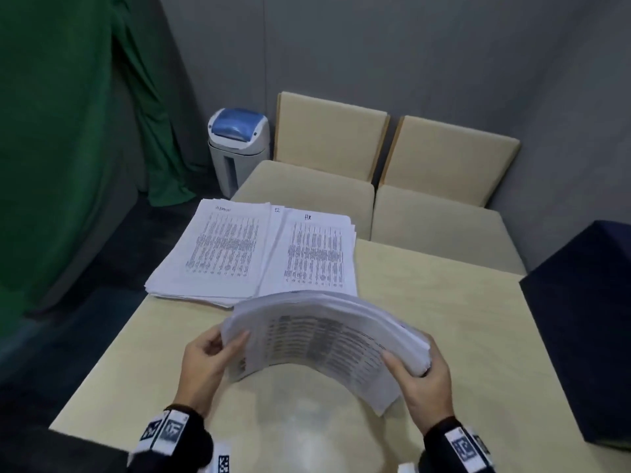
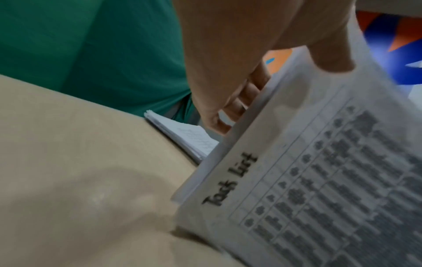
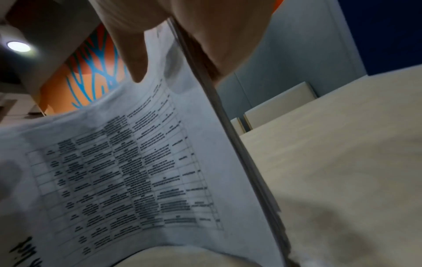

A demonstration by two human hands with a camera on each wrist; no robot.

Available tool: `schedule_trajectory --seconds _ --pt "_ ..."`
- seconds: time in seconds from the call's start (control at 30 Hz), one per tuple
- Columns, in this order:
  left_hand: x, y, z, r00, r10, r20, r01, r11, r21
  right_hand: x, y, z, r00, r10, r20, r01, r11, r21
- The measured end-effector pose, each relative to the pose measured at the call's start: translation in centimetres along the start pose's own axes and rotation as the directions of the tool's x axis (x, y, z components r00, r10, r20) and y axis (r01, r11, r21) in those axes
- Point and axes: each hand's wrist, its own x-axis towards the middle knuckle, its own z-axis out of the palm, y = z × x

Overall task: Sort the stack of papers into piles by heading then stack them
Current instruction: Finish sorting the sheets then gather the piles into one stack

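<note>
You hold a thick bundle of papers (image 1: pixel 327 336) between both hands, lifted above the counter (image 1: pixel 444 302) and bent upward into an arch. Your left hand (image 1: pixel 205 361) pinches the left edge, with the thumb on the near face and the fingers (image 2: pixel 237 101) curled behind the sheets. Your right hand (image 1: pixel 421 380) grips the right edge in the same way, the thumb in front and the other fingers wrapped around the thickness of the bundle. The near sheet carries a printed table and a handwritten heading that reads like "Task List", seen from the left wrist.

Beyond your hands, two piles already lie flat on the counter. The pile headed "HR" (image 1: pixel 317 254) is straight ahead of the bundle, and the other pile (image 1: pixel 218 250) is ahead and to the left, touching it or slightly overlapping it. The heading of that left pile is too faint to read with certainty.

In my judgement the sorting is finished or nearly finished, and you are now in the stacking step, with this bundle as the third group. The next move calls for you to let the arch relax, to align the edges, and then to lay the bundle down squarely on one of the piles. Keep both grips firm until the paper rests, because a bent bundle can spring and let loose sheets slide out.
</note>
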Motion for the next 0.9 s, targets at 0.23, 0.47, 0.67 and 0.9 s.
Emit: schedule_trajectory --seconds 0.23,0.47,0.67,0.9 --pt "1.2 2.5 3.5 0.974 0.058 -0.221 -0.051 0.998 0.035 1.1 -0.3 -2.0 0.857 -0.469 0.215 0.515 0.793 -0.325" --pt "2.5 1.5 3.9 0.939 0.046 -0.341 -0.019 0.997 0.081 0.9 -0.1 -3.4 0.796 -0.551 0.251 0.605 0.704 -0.371" --pt "2.3 1.8 4.3 0.952 0.003 -0.307 0.008 0.999 0.033 0.9 0.7 -3.9 0.778 -0.528 0.342 0.628 0.679 -0.381" --pt "2.8 1.8 3.8 0.967 0.021 -0.253 -0.016 1.0 0.022 0.8 0.4 -4.3 0.759 -0.556 0.339 0.65 0.673 -0.352"
